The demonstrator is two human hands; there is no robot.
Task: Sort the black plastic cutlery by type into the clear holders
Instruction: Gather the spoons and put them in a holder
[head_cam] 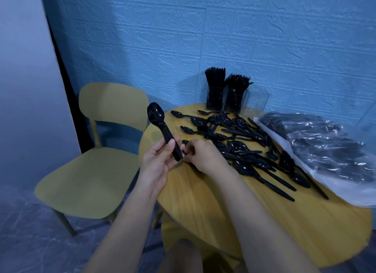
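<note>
My left hand [157, 160] grips a stack of nested black spoons [160, 126] by the handles, bowls pointing up, just off the table's left edge. My right hand [201, 154] lies on the round yellow table [203, 201] beside it, fingers curled at the lower end of the stack and on a spoon lying there. A loose pile of black spoons [244, 148] covers the table's middle. At the back stand clear holders: one with knives [215, 89], one with forks [236, 93], and an empty one [257, 101].
A plastic bag of wrapped black cutlery [329, 146] lies on the table's right side. A yellow chair [97, 160] stands left of the table. The blue textured wall is right behind the holders.
</note>
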